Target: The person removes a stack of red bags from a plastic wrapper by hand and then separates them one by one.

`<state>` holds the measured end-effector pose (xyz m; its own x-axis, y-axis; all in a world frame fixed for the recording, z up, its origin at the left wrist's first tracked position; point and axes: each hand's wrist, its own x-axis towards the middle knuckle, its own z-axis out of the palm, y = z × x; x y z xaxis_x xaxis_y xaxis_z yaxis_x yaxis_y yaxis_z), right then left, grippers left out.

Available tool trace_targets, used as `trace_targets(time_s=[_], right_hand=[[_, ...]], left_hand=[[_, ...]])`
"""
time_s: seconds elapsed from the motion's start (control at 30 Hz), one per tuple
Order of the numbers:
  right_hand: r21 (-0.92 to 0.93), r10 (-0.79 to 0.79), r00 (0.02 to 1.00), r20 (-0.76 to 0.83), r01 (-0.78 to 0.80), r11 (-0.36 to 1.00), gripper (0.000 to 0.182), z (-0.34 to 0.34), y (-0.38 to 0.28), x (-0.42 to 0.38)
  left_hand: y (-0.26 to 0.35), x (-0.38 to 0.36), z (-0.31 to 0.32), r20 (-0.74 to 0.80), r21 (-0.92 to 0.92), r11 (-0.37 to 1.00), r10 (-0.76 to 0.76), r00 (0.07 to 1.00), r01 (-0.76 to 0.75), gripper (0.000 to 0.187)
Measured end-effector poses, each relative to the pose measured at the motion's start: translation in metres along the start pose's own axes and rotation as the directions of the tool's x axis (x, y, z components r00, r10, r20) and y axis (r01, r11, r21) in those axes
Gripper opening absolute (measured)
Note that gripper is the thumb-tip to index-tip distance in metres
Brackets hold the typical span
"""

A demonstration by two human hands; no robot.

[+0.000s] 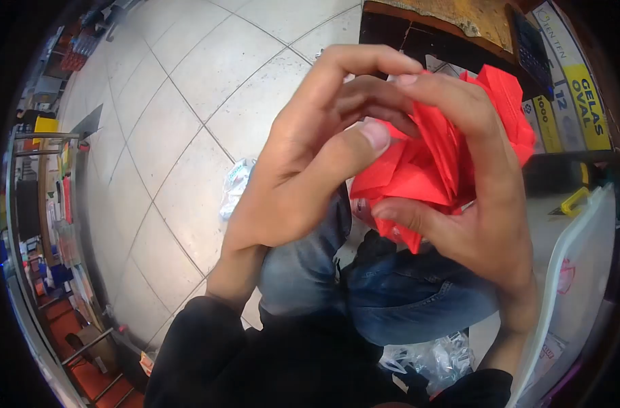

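A red folded object (419,170), with many pointed, creased folds like paper, is held up above my knees. My right hand (487,163) wraps round its right side, thumb under the lower folds and fingers curled over the top. At its upper left is my left hand (316,149), fingers curved towards the folds and thumb tip beside them. Whether the left fingertips grip a fold is partly hidden behind the hand and the red layers.
Jeans-covered legs (419,292) are below. Clear plastic bags (439,360) lie at the bottom, and another plastic packet (236,187) is on the tiled floor (180,129). Printed boxes (568,88) and a worn wooden surface (446,17) stand upper right; shelves line the left.
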<state>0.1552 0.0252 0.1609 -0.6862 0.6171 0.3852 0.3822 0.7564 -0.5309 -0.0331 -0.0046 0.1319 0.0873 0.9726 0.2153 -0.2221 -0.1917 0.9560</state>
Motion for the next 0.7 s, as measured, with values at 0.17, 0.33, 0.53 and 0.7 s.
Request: trace_targets(time_s=[0.17, 0.33, 0.53, 0.7], right_hand=[[0.324, 0.299, 0.951, -0.081, -0.259, 0.91, 0.052, 0.002, 0.011, -0.009], [0.181, 0.292, 0.917, -0.272, -0.249, 0.951, 0.03, 0.001, 0.027, -0.012], [0.369, 0.427, 0.873, -0.235, -0.326, 0.87, 0.028, 0.008, 0.026, -0.005], [0.422, 0.531, 0.804, -0.266, -0.398, 0.814, 0.042, 0.006, 0.028, -0.005]], left_hand=[[-0.007, 0.0, -0.016, 0.0, 0.089, 0.996, 0.03, 1.0, -0.03, 0.08], [-0.015, -0.003, -0.026, 0.058, 0.375, 0.926, 0.029, 0.998, -0.049, 0.104], [-0.015, -0.001, -0.01, 0.245, 0.553, 0.802, 0.103, 0.964, -0.226, 0.082], [-0.01, 0.001, -0.009, 0.073, 0.287, 0.956, 0.045, 0.996, -0.064, 0.043]])
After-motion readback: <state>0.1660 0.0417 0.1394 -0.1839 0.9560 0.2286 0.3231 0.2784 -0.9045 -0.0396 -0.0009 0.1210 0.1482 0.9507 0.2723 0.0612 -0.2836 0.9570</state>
